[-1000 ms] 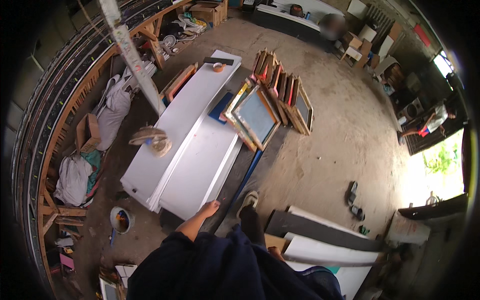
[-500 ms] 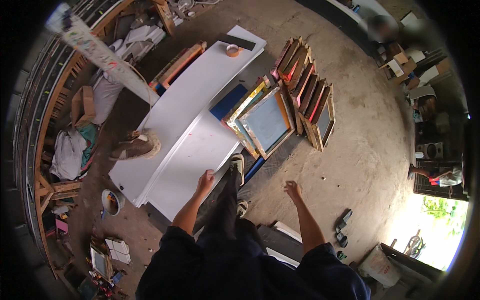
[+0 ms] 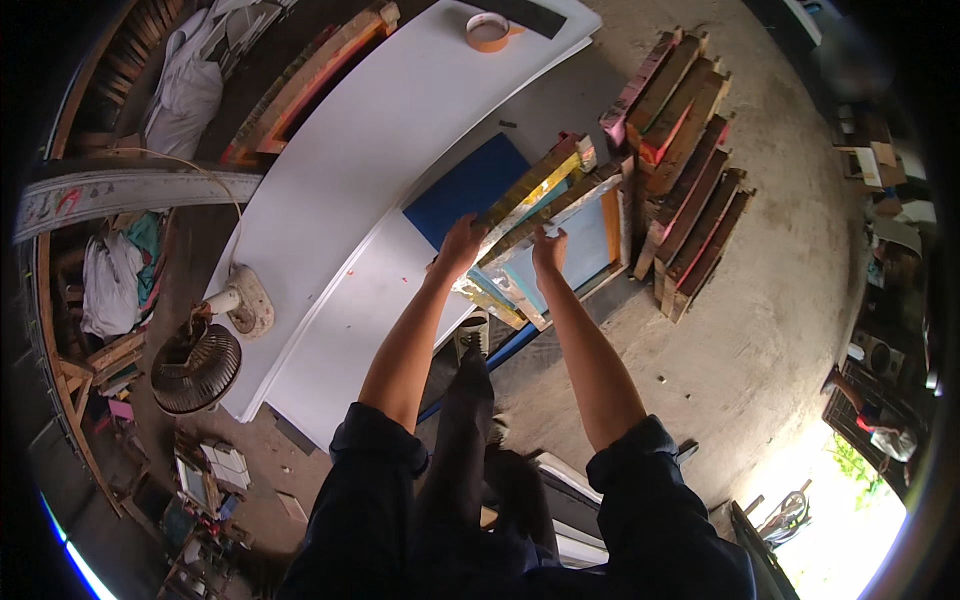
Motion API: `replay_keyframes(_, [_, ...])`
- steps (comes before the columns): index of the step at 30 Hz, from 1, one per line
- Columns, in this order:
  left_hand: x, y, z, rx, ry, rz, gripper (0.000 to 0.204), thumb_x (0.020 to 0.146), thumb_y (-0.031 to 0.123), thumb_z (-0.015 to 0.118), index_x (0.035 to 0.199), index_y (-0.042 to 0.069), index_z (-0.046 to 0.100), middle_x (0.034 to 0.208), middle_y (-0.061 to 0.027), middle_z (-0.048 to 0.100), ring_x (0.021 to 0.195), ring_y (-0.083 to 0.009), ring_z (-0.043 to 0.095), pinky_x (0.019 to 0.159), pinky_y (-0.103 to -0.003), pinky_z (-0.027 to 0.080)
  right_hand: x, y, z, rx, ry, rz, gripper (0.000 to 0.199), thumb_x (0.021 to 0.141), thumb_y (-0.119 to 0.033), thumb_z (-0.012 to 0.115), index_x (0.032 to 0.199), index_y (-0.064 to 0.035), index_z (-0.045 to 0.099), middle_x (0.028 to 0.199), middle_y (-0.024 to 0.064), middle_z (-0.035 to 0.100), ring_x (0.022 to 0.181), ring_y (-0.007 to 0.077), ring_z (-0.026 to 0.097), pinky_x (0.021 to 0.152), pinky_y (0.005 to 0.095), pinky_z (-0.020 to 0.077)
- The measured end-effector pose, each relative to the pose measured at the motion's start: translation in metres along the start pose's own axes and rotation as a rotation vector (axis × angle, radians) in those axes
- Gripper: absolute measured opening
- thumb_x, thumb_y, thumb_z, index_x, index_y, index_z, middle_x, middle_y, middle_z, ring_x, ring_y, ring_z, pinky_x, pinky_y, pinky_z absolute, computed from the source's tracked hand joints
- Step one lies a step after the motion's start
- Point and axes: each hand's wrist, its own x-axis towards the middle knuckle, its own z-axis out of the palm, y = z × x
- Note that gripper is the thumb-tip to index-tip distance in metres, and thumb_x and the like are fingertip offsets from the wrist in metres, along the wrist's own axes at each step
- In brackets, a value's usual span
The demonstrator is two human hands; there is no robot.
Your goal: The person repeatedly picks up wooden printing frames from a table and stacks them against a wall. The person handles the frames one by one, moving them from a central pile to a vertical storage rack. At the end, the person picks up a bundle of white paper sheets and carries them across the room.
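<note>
No text readable; dim outer edges uncertain.

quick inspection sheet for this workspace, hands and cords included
Surface: stack of large white flat sheets, a few red specks
Job's things: rectangular wooden frame with grey-blue panel, beside yellow-streaked wooden frame
Clutter: round brown tape roll and flat black strip on the sheets; blue flat panel near the frames; dusty round-headed fan
Hands: left hand and right hand at the frames; grips unclear
Cables: thin tan cord near the fan; ends unclear
Surroundings: concrete floor; person near bright opening
</note>
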Motion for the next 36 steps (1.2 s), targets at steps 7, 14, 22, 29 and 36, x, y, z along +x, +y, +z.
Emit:
replay_keyframes(7, [-0.001,-0.007,0.014,0.068,-0.007,-0.019,0.043,0.082,0.031,0.048,0.114,0.002,0.043,0.105,-0.0197,0.050,0.100,-0.0347,0.047,0.085,-0.040,0.037,0.015,0.004,0.013,0.030,0.103,0.081,0.072,0.071,-0.025,0.066,0.125,-0.0055,0.023,0.109,0.0179,0.047,0.094,0.0262,0.051,0.071,0.0365,0.0483])
replay_keyframes(14, [-0.078,0.081,0.043,0.417,-0.078,-0.228,0.073,0.069,0.050,0.058,0.118,0.000,0.037,0.115,-0.0209,0.040,0.107,-0.0357,0.041,0.087,-0.041,0.037,-0.024,0.064,-0.076,0.146,-0.141,-0.078,0.060,0.070,-0.024,0.065,0.116,0.0012,0.038,0.093,0.0164,0.056,0.089,0.0300,0.053,0.077,0.0373,0.0412])
replay_keyframes(22, [-0.138,0.109,0.108,0.131,0.102,0.064,0.063,0.069,0.023,0.065,0.116,-0.002,0.031,0.108,-0.0260,0.045,0.093,-0.0413,0.049,0.075,-0.045,0.043,-0.072,0.093,-0.160,0.071,-0.189,-0.213,0.042,0.071,-0.027,0.064,0.097,0.0009,0.046,0.093,0.0187,0.048,0.082,0.0291,0.052,0.072,0.0364,0.0421])
replay_keyframes(29, [-0.180,0.157,0.120,0.221,0.157,-0.008,0.060,0.072,0.019,0.061,0.118,-0.005,0.030,0.100,-0.0288,0.050,0.087,-0.0421,0.052,0.071,-0.045,0.044,-0.091,0.084,-0.197,-0.073,-0.049,-0.344,0.064,0.063,-0.038,0.070,0.101,0.0056,0.042,0.096,0.0225,0.048,0.094,0.0346,0.048,0.079,0.0388,0.0392])
replay_keyframes(36, [-0.295,0.214,0.083,0.174,0.353,-0.145,0.056,0.073,0.020,0.060,0.116,-0.002,0.032,0.099,-0.0257,0.052,0.086,-0.0411,0.053,0.071,-0.045,0.045,-0.169,0.074,-0.301,-0.112,-0.271,-0.441,0.060,0.059,-0.033,0.067,0.102,0.0028,0.046,0.099,0.0209,0.050,0.091,0.0335,0.051,0.078,0.0387,0.0410])
